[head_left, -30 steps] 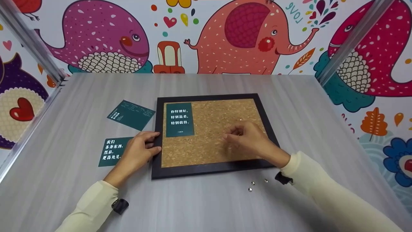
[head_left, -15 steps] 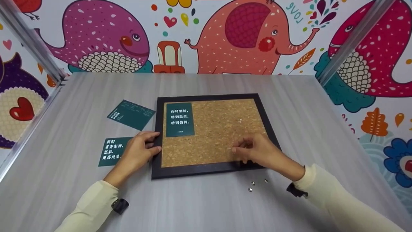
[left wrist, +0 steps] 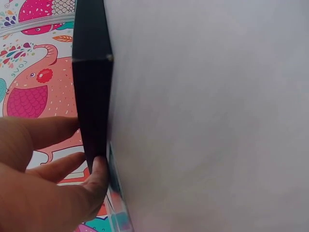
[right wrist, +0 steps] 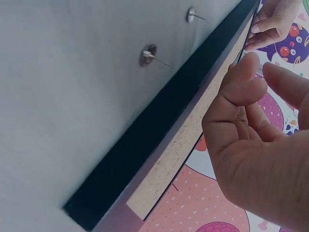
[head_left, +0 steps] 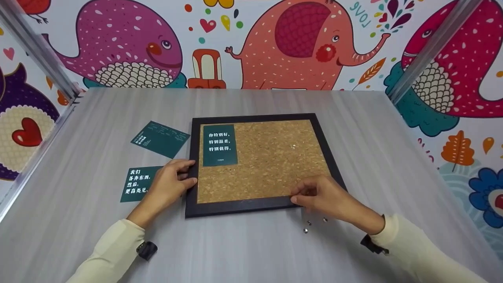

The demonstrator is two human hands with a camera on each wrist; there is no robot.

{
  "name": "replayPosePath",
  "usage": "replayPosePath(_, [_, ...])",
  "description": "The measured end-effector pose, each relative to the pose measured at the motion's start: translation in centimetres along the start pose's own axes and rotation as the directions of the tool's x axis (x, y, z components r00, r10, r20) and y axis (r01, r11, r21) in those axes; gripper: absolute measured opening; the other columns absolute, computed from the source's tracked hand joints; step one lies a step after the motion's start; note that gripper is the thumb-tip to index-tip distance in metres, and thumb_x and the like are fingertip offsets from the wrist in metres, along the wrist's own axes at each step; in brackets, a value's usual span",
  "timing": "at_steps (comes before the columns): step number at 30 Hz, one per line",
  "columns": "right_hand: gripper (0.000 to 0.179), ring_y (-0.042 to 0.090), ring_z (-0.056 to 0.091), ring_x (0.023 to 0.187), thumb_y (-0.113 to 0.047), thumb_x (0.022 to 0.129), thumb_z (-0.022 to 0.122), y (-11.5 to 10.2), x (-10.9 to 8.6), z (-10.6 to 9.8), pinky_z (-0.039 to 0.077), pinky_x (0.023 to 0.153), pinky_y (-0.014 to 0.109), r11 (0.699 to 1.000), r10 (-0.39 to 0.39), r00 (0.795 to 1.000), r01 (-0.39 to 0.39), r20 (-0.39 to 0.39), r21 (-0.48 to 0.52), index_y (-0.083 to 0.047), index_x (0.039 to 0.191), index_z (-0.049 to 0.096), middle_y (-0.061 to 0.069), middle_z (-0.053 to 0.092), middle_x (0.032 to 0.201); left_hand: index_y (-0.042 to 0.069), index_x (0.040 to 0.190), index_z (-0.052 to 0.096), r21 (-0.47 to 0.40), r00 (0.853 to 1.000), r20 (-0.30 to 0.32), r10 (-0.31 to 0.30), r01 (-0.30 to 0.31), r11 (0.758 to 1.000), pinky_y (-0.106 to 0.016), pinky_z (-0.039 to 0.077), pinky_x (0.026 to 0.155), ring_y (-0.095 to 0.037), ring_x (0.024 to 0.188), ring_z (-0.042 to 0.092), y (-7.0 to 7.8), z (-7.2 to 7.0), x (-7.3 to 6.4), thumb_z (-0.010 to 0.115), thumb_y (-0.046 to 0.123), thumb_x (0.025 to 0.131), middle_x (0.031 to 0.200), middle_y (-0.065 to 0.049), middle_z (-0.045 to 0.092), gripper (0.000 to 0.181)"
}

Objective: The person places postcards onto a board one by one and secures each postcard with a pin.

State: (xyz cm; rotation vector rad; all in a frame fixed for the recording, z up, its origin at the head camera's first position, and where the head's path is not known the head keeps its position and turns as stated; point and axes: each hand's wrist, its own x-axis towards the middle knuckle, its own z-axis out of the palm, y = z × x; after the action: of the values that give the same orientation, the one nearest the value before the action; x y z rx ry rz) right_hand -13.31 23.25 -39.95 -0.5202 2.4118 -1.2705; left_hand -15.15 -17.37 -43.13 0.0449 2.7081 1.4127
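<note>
A black-framed corkboard lies flat on the table, with a green card bearing white writing at its upper left. My left hand rests against the board's left edge; in the left wrist view its fingers and thumb touch the black frame. My right hand hovers over the lower right of the frame, fingers bent, thumb and index fingertips apart in the right wrist view, nothing visible between them. Just in front lie three metal thumbtacks, and the right wrist view shows one thumbtack with its point sticking out.
Left of the board lies a green card turned at an angle. Another green card is partly under the left hand in the head view. A small shiny spot shows on the cork. A wall painted with animals stands behind.
My right hand has moved from over the middle of the cork, towards me and slightly right, to the frame's lower edge near the thumbtacks. The left hand has stayed put.
</note>
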Motion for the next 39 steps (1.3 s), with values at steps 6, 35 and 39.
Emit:
replayPosePath(6, [0.014,0.017,0.070,0.074,-0.010,0.100,0.081,0.3,-0.8,-0.2,0.058,0.061,0.025,1.000,0.013,0.998,-0.014,0.058,0.013,0.001,0.107,0.080,0.007,0.076,0.091,-0.011,0.148,0.061,-0.010,1.000,0.002,-0.005,0.005,1.000,-0.051,0.056,0.110,-0.045,0.132,0.066,-0.1,0.1,0.0,0.073,-0.005,0.099,0.152,-0.030,0.057,0.051])
replayPosePath(35, [0.018,0.005,0.069,0.092,-0.002,0.091,0.089,1.1,-4.1,1.3,0.061,0.078,0.028,0.935,-0.166,0.977,0.199,0.135,-0.292,-0.019,0.094,0.085,-0.012,0.074,0.097,-0.009,0.151,0.061,0.000,1.000,0.012,-0.024,0.024,1.000,-0.051,0.056,0.109,-0.046,0.134,0.065,0.1,-0.1,0.0,0.073,-0.002,0.101,0.154,-0.029,0.055,0.052])
replayPosePath(39, [0.022,0.005,0.068,0.093,0.002,0.091,0.088,1.2,-4.2,1.3,0.061,0.077,0.027,0.931,-0.173,0.974,0.211,0.148,-0.298,-0.020,0.090,0.083,-0.012,0.072,0.097,-0.009,0.150,0.061,0.000,1.000,0.011,-0.018,0.018,1.000,-0.051,0.056,0.110,-0.046,0.134,0.065,0.1,-0.1,0.0,0.073,-0.002,0.101,0.153,-0.030,0.056,0.051])
